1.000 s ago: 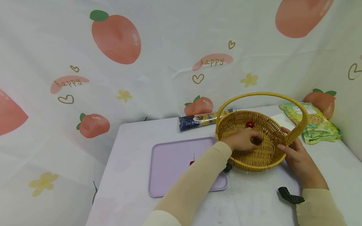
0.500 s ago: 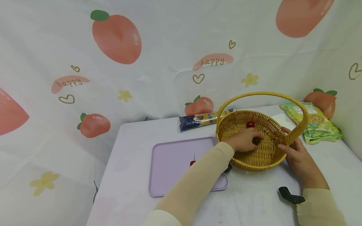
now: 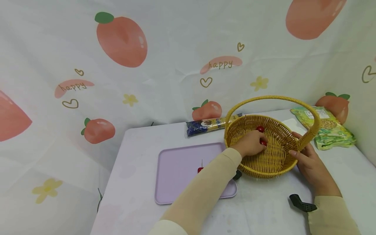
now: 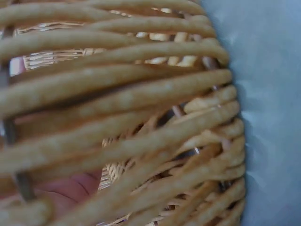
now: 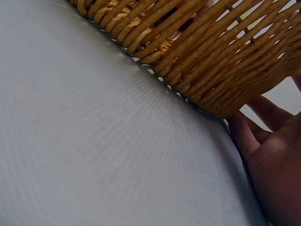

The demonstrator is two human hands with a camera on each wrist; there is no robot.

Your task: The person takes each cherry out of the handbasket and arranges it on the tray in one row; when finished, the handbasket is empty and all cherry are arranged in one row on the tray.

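Inside the yellow wicker basket (image 3: 268,163), the left hand (image 3: 252,143) pinches a red cherry (image 3: 263,143) above the basket's floor. Another red cherry (image 3: 260,129) lies behind it, near the far wall. The right hand (image 3: 312,168) grips the basket's right side, thumb over the rim and fingers outside. In the left wrist view, wicker (image 4: 117,94) hides most of the left hand (image 4: 70,190). The right wrist view shows the right hand (image 5: 277,165) against the basket's outer wall (image 5: 202,61). A red cherry (image 3: 200,169) with an upright stem is on the lilac tray (image 3: 176,173), partly behind the left sleeve.
Behind the tray lies a blue and yellow packet (image 3: 205,126). A green and yellow bag (image 3: 329,129) lies right of the basket, at the back. The tall basket handle (image 3: 273,97) arches over the basket. Black wrist attachments (image 3: 302,204) sit by both sleeves.
The left hand has shifted slightly left inside the basket, and a red cherry now shows at its fingertips where a dark patch was. The right hand and basket have stayed put.
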